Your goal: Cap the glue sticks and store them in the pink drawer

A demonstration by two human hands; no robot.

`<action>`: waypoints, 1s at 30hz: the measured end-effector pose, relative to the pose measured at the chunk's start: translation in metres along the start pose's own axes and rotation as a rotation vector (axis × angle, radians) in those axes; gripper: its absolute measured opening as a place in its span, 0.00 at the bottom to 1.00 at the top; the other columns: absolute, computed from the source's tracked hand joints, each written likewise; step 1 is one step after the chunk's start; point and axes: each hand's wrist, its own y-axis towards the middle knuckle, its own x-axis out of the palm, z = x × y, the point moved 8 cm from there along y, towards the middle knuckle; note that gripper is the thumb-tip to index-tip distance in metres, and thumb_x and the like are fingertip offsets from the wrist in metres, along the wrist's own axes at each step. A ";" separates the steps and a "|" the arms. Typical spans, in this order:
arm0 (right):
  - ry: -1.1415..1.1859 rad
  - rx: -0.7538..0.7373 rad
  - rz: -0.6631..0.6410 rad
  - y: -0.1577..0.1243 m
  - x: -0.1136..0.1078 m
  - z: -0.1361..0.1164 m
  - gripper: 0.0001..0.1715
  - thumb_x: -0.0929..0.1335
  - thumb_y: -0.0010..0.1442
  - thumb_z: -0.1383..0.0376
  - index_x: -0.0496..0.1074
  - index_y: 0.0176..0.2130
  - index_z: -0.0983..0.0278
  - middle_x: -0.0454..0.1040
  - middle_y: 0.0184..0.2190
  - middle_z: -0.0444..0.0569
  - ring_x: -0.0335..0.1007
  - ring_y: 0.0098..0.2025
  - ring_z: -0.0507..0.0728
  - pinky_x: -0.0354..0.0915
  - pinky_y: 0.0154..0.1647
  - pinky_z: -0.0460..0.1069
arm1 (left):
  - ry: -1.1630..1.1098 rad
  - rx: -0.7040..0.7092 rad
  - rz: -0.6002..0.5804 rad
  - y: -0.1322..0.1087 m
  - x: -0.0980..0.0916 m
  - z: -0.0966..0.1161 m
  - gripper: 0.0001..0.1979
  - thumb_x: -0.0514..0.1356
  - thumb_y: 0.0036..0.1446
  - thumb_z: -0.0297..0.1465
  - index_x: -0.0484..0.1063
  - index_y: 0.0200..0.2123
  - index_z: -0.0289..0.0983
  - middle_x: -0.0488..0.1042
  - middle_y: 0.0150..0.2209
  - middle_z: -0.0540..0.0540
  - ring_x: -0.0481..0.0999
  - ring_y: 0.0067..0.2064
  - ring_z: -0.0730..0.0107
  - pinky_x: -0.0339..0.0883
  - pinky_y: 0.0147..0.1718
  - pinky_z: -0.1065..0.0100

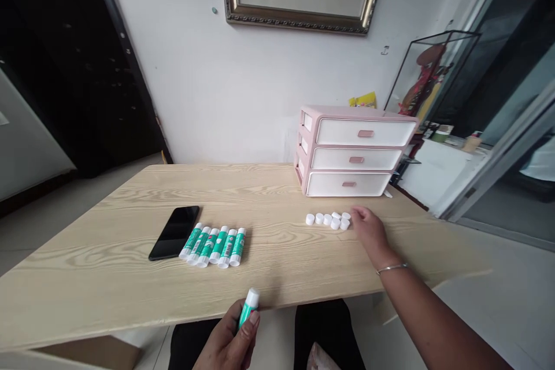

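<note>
The person's left hand [229, 340] is closed around a green glue stick [247, 312], which is held tilted at the near edge of the wooden surface [269, 196], with its white end upward. The right hand [369, 230] reaches to the right part of the surface, its fingers bent just beside a group of seven white caps [328, 219]; it cannot be told whether these fingers pinch something. On the wrist of this arm there is a thin bracelet [392, 268]. On the left, six other sticks [219, 243] lie side by side in a row, and just to the left of them lies a black phone [173, 234]. Behind the caps, at the far right, stands a pink drawer unit [356, 159] with three white drawers, all closed.
</note>
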 end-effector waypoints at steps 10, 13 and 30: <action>0.367 -0.017 -0.602 -0.166 0.068 -0.092 0.28 0.66 0.61 0.42 0.76 0.39 0.62 0.74 0.26 0.46 0.68 0.30 0.56 0.66 0.32 0.48 | 0.032 0.092 0.087 0.001 -0.006 0.039 0.35 0.62 0.61 0.45 0.60 0.69 0.42 0.77 0.52 0.44 0.74 0.55 0.57 0.65 0.55 0.61; 0.438 0.010 -0.855 -0.202 0.096 -0.107 0.28 0.65 0.64 0.42 0.76 0.43 0.62 0.77 0.34 0.48 0.72 0.36 0.57 0.68 0.37 0.49 | 0.172 0.278 0.133 0.011 0.000 0.052 0.34 0.59 0.64 0.40 0.57 0.71 0.40 0.70 0.63 0.40 0.66 0.66 0.52 0.57 0.66 0.54; -0.146 -0.302 -0.481 -0.151 0.146 -0.091 0.15 0.62 0.67 0.54 0.71 0.42 0.60 0.79 0.35 0.50 0.76 0.37 0.61 0.63 0.35 0.50 | 0.867 0.713 0.636 0.000 -0.046 0.119 0.19 0.56 0.63 0.33 0.75 0.56 0.40 0.76 0.56 0.38 0.73 0.59 0.49 0.65 0.61 0.45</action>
